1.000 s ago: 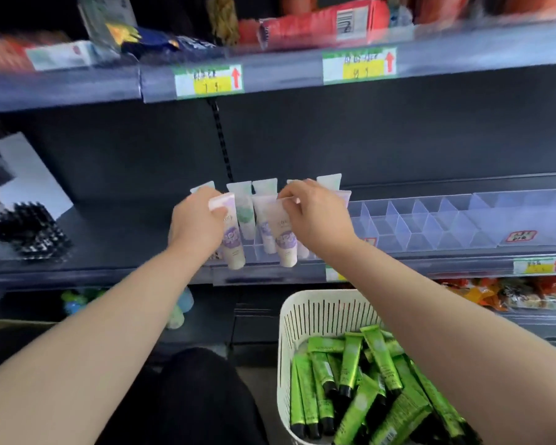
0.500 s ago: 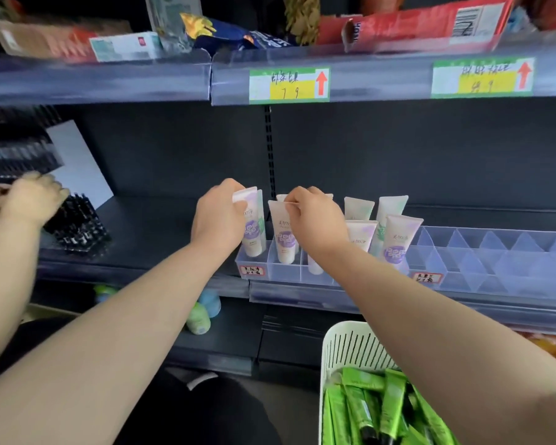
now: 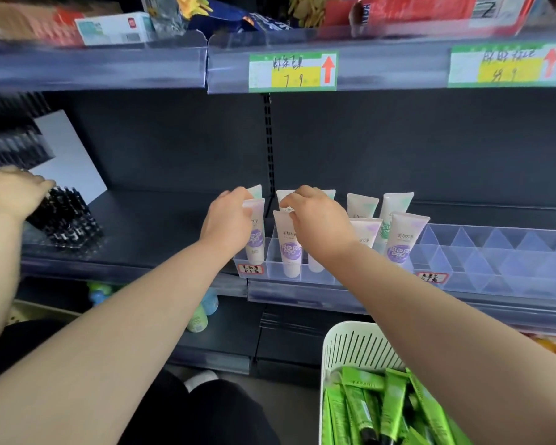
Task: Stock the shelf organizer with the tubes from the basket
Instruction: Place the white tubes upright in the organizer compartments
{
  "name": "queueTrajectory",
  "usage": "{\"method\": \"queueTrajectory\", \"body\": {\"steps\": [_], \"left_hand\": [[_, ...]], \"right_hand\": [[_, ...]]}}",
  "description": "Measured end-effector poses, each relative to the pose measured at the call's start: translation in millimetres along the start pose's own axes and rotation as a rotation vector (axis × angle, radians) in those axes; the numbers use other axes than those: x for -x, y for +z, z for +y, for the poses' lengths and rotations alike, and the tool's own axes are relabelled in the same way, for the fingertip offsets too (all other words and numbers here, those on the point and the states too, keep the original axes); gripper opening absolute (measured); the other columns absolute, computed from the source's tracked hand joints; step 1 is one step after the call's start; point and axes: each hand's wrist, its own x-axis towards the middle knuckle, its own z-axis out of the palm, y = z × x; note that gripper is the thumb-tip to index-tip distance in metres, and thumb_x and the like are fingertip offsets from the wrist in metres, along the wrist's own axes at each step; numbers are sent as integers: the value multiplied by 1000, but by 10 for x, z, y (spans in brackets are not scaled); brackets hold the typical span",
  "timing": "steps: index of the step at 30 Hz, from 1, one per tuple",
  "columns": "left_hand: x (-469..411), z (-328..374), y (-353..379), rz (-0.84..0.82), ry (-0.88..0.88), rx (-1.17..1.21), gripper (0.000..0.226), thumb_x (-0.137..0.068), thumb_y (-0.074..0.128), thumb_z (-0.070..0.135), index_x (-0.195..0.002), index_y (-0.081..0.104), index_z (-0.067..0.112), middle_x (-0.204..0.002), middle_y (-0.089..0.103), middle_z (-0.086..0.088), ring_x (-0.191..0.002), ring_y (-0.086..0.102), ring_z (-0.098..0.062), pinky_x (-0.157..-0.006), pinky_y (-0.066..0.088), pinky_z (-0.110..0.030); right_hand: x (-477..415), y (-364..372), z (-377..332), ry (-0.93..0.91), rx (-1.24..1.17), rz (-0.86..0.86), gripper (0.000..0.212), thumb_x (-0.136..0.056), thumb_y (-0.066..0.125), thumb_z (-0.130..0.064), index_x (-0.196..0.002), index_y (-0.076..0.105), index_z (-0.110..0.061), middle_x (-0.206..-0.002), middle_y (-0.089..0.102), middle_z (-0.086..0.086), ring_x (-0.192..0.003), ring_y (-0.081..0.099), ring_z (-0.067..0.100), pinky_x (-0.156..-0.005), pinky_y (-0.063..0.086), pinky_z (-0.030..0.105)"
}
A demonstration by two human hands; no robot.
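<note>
Both grips pinch upright white purple-labelled tubes by their top crimps, left hand (image 3: 227, 221) and right hand (image 3: 315, 220), directly above our clear plastic shelf organizer (image 3: 495, 252) front compartments.

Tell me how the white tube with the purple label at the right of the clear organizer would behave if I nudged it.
The white tube with the purple label already leans in the clear organizer, so it would probably tip further. It stands on its narrow cap end, likely top-heavy. Its plastic body looks soft and probably light.
</note>
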Motion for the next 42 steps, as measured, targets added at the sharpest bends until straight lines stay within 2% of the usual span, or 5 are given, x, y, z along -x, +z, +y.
{"method": "queueTrajectory", "body": {"steps": [7,16,27,38,42], "left_hand": [[11,-22,79,33,8,-6,27,-94,47,0,-113,60,15,-111,52,-5,-92,50,-19,-69,41,-32],[147,217,22,73,97,-68,41,-93,50,-3,-127,54,19,-134,46,-2,-121,41,-23,-76,38,-30],[549,663,209,5,216,-29,56,-88,51,-3,-138,45,24,-139,46,0,-125,40,-21,-91,44,-37],[740,974,420,-18,284,-135,57,-89,56,-1,-139,44,23,-140,44,3,-129,36,-18,-92,40,-34],[692,966,430,2,281,-146,54,-86,60,2,-135,47,22,-136,47,1,-126,38,-19,-93,40,-34]], "right_hand": [[122,-153,76,-61,67,33,53,-76,54,13,-120,63,-15,-121,61,3,-108,51,25,-75,42,33],[369,-205,215,-80,139,95,51,-64,65,13,-106,71,-16,-109,68,4,-105,56,30,-78,42,37],[981,-348,607,-90,224,21,39,-62,78,-3,-98,73,-19,-105,69,2,-112,58,28,-82,48,42],[1197,-413,788,-53,197,-63,49,-80,59,0,-127,58,-17,-138,53,3,-137,38,25,-103,35,41],[1213,-378,806,-40,186,-72,51,-79,60,0,-128,58,-16,-137,54,5,-134,42,26,-101,38,42]]}}
